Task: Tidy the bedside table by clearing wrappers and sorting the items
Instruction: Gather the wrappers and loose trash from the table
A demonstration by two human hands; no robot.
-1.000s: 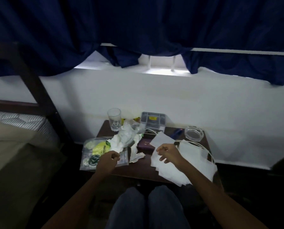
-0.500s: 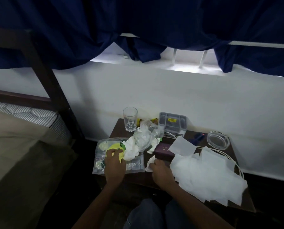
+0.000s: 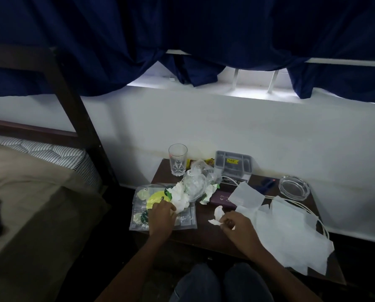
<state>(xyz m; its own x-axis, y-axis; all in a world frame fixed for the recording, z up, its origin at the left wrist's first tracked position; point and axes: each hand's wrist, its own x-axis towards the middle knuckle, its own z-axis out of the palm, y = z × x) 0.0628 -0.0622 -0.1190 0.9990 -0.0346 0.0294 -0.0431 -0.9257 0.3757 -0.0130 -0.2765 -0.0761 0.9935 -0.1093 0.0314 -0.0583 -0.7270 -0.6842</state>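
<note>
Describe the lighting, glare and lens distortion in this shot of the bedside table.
Head view: dim overall, with the windowsill under the curtain blown out to white. Head view: the table, left hand and right hand sit in shade, while the tissue scrap pinched by the right hand and the white sheets stand out bright. Head view: the bed post leans, likely wide-lens distortion.

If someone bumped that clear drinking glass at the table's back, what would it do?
The glass stands upright and tall for its width, so a push near the rim would probably tip it. Its patterned base looks thick, which may steady it. It is likely rigid and breakable.
</note>
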